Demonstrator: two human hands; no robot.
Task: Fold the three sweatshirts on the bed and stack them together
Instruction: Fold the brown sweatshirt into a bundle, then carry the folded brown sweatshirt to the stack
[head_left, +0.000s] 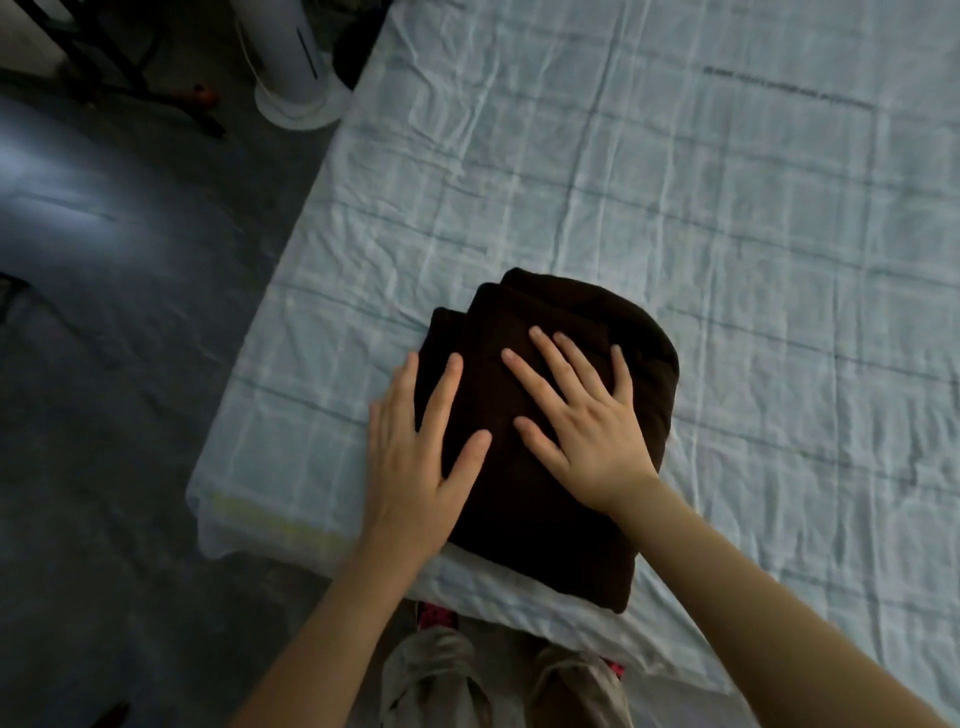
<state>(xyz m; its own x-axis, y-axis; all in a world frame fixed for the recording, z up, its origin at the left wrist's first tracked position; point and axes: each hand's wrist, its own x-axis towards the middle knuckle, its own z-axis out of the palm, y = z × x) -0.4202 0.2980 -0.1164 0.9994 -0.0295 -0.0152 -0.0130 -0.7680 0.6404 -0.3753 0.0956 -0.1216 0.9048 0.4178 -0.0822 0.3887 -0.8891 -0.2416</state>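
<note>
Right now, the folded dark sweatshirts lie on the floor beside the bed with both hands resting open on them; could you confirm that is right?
Not quite: the folded dark sweatshirts lie on the bed, near its front corner, not on the floor, as the head view shows. The rest holds: the left hand and the right hand both rest open on them.

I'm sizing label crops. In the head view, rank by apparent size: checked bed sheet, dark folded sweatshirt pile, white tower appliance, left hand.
1. Pale blue checked bed sheet
2. Dark brown folded sweatshirt pile
3. Left hand and white tower appliance: alike; appliance farther and cropped, so unranked.
</note>
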